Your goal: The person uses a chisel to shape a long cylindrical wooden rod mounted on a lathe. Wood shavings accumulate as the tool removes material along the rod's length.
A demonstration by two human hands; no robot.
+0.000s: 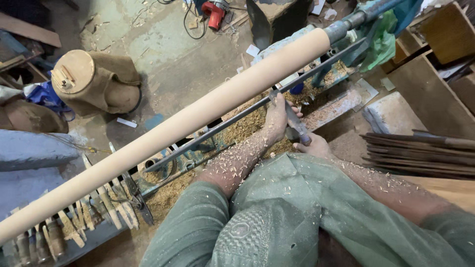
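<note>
A long pale wooden cylinder (198, 113) lies mounted on a lathe, running from lower left to upper right. A dark metal tool rest bar (232, 121) runs alongside it. My left hand (276, 121) grips the blade end of a turning chisel (292, 121) against the bar, close to the cylinder. My right hand (314, 146) holds the chisel's handle end near my body. Both forearms are dusted with wood shavings.
Sawdust (247, 126) is piled under the lathe bed. Several wooden-handled chisels (94, 212) lie in a row at lower left. A burlap-wrapped round stump (94, 81) stands on the floor, a stack of dark slats (420, 153) at right, a red power tool (213, 12) at top.
</note>
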